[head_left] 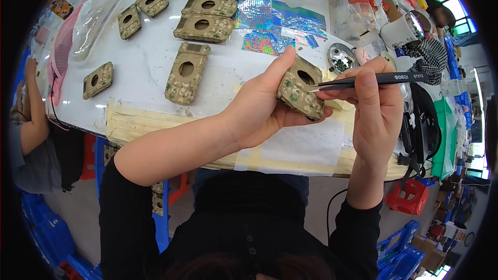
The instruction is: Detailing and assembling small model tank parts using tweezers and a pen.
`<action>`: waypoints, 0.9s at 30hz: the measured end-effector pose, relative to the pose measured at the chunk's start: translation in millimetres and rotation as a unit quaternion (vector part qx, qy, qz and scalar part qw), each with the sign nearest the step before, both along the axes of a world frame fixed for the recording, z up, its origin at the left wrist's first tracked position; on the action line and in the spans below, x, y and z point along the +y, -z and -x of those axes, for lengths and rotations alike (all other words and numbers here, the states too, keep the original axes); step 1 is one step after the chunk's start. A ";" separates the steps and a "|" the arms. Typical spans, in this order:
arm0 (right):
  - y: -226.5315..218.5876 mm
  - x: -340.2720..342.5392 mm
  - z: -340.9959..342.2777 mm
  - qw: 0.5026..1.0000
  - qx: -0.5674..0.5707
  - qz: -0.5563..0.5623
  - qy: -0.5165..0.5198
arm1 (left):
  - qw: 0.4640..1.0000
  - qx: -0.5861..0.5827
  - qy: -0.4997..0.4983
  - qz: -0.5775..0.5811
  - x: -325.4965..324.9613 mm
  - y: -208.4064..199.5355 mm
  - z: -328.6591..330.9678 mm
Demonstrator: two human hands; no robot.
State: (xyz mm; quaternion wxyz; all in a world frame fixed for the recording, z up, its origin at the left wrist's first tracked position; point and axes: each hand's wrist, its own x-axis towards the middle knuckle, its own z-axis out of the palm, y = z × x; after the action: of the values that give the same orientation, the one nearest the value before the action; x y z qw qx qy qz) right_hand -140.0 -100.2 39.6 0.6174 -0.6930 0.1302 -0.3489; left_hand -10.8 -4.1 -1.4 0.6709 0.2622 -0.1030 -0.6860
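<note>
My left hand [262, 91] is closed around a camouflage model tank hull [298, 92], tilted, with a round hole in its top. My right hand [377, 106] pinches black tweezers [386, 78] between thumb and fingers. The pale tips of the tweezers are at the hull's surface, just below the hole; whether they grip anything is too small to tell. A larger tank hull [193, 70] lies flat on the table to the left of my hands. Beyond it several similar hulls [204, 26] stand in a row.
More small hulls [97, 80] lie at the left. Shiny holographic sheets [254, 10] are spread beyond my hands, and a round metal dish [342, 54] holds dark bits. Yellowish tape [150, 122] covers the table's near edge. Another person's arm [34, 109] shows at far left.
</note>
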 end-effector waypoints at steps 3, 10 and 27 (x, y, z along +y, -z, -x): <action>-1.0 0.5 -1.8 1.000 0.010 0.010 -0.003 | 1.000 0.000 -0.011 -0.016 0.5 -1.8 0.6; -4.1 1.9 -3.5 0.999 0.026 0.038 0.003 | 1.000 0.000 -0.012 -0.008 0.5 -0.8 -0.3; -6.2 2.5 -5.2 0.998 0.033 0.052 0.004 | 1.000 0.001 -0.024 -0.012 0.3 -1.2 -0.2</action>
State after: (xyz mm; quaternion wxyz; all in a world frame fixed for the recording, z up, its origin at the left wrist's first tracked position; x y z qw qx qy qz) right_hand -134.9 -97.7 45.8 0.5748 -0.7345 0.1345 -0.3347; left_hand -10.6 -3.7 -0.3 0.6844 0.2720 -0.0882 -0.6707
